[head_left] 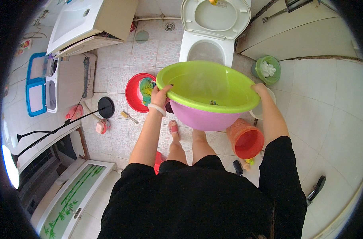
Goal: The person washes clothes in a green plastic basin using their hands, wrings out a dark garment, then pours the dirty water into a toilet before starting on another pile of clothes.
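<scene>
A large plastic washbasin (207,85), lime green inside and pink outside, hangs tilted in front of me at about waist height. My left hand (161,95), with a white bangle at its wrist, grips the rim on the left side. On the opposite side, my right hand (261,89) is closed round the rim, its fingers partly hidden. Below and left of the washbasin stands a red basin (132,92) holding green and yellow cloth (146,88). Beyond the far rim is a toilet (207,49) with its lid raised.
An orange-red bucket (247,142) lies tilted near my right leg, partly in front of a white bucket (269,102). Farther right stands a green bin (267,68). A brush (129,117) lies on the tiles. Left are a washing machine (72,81) and a sink cabinet (106,18).
</scene>
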The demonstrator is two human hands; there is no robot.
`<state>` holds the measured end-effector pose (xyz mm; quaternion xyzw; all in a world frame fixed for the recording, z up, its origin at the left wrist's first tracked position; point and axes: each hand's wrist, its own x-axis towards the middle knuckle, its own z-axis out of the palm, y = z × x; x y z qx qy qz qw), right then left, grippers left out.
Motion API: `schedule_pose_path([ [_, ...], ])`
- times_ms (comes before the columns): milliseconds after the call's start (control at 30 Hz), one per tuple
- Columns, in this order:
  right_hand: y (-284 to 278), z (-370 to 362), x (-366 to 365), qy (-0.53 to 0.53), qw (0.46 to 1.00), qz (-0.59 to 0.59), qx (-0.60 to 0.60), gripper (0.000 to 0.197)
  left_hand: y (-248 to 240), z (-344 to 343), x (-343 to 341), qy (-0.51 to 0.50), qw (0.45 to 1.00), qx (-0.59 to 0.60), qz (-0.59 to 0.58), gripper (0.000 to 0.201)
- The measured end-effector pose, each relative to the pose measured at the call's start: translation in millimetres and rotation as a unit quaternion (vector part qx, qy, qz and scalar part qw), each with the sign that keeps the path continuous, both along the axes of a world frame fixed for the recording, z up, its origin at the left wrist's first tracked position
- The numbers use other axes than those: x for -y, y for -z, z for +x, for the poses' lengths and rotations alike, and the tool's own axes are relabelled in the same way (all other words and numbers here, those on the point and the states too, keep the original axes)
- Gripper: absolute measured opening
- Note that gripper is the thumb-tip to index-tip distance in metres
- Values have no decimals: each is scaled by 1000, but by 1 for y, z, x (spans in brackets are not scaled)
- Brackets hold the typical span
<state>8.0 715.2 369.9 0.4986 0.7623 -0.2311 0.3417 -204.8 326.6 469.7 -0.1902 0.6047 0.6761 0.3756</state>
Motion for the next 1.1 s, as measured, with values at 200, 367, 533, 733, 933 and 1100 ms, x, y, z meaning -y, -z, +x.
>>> schedule_pose_path([
  [200, -2, 47, 23, 58, 997, -1, -55, 42, 4, 13, 14, 85, 989, -111, -51, 40],
  [367, -33, 63, 115, 151, 979, 67, -123, 41, -7, 34, 60, 128, 960, -237, -71, 58],
  [533, -39, 69, 180, 295, 906, 97, -288, 38, -42, 26, 96, 155, 941, -295, 58, 67],
  [733, -107, 33, 233, 302, 807, 208, -462, 34, -45, 14, 156, 221, 921, -321, 23, 69],
  [933, -152, 20, 216, 272, 779, 240, -512, 27, -15, -1, 161, 202, 924, -320, 55, 65],
  [1100, -169, 29, 199, 230, 806, 299, -457, 29, -8, 1, 146, 174, 956, -203, 120, 59],
])
